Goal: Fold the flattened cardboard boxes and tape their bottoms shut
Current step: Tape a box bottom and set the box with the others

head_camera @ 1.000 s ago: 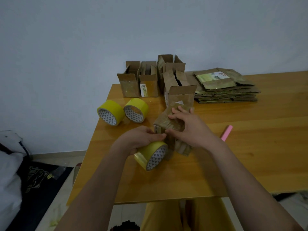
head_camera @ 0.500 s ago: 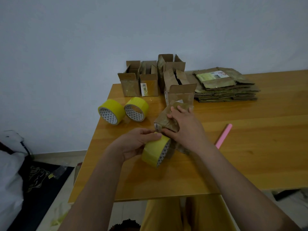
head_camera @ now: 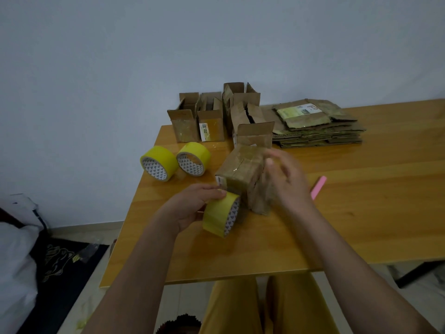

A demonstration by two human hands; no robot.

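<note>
A small brown cardboard box (head_camera: 240,173) stands bottom-up on the wooden table (head_camera: 361,220), with glossy tape across its closed flaps. My left hand (head_camera: 192,206) grips a yellow tape roll (head_camera: 221,214) against the box's near left corner, thumb on top of the roll. Blurred by motion, my right hand (head_camera: 286,182) is at the box's right side with its fingers spread and fairly straight; whether it touches the box is unclear. A stack of flattened boxes (head_camera: 317,127) lies at the back.
Two more yellow tape rolls (head_camera: 159,163) (head_camera: 193,159) lie left of the box. Several folded open boxes (head_camera: 212,121) stand at the table's back left corner. A pink stick (head_camera: 318,187) lies to the right of my right hand. Dark mat and white bedding on the floor at left.
My right hand has come off the top of the box and swung to its right side, uncovering the taped flaps. The roll in my left hand has turned more upright against the box's corner.
</note>
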